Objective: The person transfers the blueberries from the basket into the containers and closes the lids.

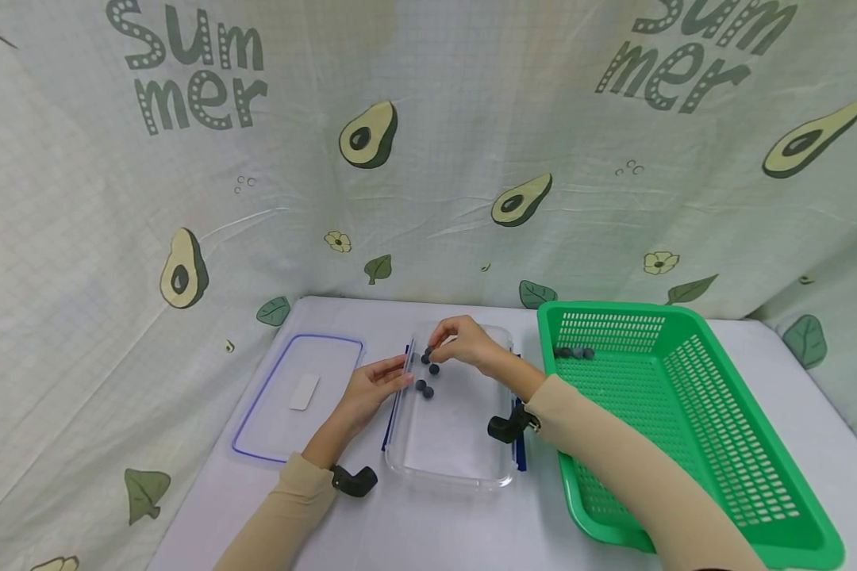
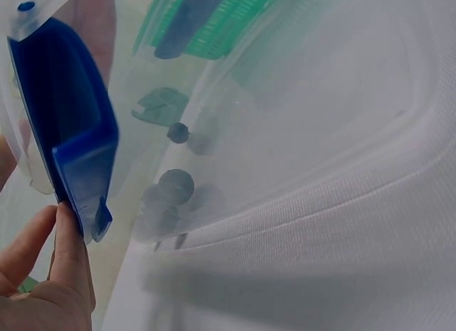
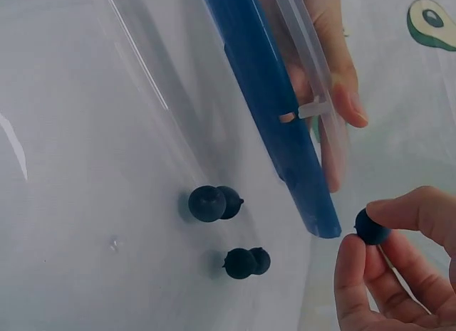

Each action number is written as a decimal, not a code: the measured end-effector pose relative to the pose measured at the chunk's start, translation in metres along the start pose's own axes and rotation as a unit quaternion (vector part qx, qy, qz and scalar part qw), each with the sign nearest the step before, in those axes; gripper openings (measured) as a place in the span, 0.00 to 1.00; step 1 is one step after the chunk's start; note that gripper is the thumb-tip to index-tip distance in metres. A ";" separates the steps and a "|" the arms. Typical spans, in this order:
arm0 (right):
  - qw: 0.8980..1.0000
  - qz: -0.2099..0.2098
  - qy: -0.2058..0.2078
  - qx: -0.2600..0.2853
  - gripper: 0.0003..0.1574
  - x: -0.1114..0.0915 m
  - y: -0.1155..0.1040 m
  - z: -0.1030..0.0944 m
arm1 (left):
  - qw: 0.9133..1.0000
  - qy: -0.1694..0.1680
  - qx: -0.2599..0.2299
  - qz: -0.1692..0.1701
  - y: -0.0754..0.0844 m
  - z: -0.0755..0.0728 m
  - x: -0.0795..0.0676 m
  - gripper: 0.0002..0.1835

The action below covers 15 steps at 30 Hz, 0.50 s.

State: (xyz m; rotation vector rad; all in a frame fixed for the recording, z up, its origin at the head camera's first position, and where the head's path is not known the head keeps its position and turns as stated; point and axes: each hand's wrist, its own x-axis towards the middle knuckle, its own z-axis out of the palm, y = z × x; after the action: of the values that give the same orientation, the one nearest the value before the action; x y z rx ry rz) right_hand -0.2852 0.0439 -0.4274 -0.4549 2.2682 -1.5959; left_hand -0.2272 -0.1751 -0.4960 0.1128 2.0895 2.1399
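Observation:
A clear plastic box (image 1: pixel 457 452) with blue side latches stands on the table between both hands. Inside, along its left side, lie several dark blueberries (image 3: pixel 206 203). My right hand (image 1: pixel 463 342) is over the far left part of the box. Its thumb and fingertips pinch one blueberry (image 3: pixel 371 227). At the left wall, my left hand (image 1: pixel 371 390) touches the box by the blue latch (image 2: pixel 85 146) with nearly straight fingers. Part of the left hand shows behind the clear rim in the right wrist view.
To the right stands a green perforated basket (image 1: pixel 693 321), with several more blueberries (image 1: pixel 574 353) in its far left corner. A clear lid (image 1: pixel 271 412) with a blue seal lies at the left, a white label (image 1: pixel 304 392) on it. A printed curtain (image 1: pixel 428 159) hangs behind the table.

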 end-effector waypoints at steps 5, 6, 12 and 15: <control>1.000 0.004 -0.007 -0.021 0.09 0.001 0.001 0.004 | 0.999 0.004 0.004 -0.035 0.002 0.001 0.002 0.29; 1.000 0.005 -0.009 -0.026 0.10 0.001 0.002 0.004 | 0.999 0.003 0.005 -0.036 0.002 0.001 0.003 0.29; 0.998 -0.005 -0.031 -0.052 0.13 0.003 0.007 0.008 | 0.999 0.000 0.000 -0.037 0.002 0.002 0.002 0.29; 0.998 -0.008 -0.044 -0.052 0.12 0.003 0.008 0.009 | 0.999 0.002 0.001 -0.035 0.002 0.001 0.002 0.29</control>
State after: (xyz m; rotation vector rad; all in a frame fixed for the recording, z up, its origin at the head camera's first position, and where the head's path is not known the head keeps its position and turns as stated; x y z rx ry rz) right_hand -0.2847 0.0374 -0.4381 -0.5595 2.2934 -1.4407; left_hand -0.2295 -0.1736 -0.4940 0.0342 2.0665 2.0982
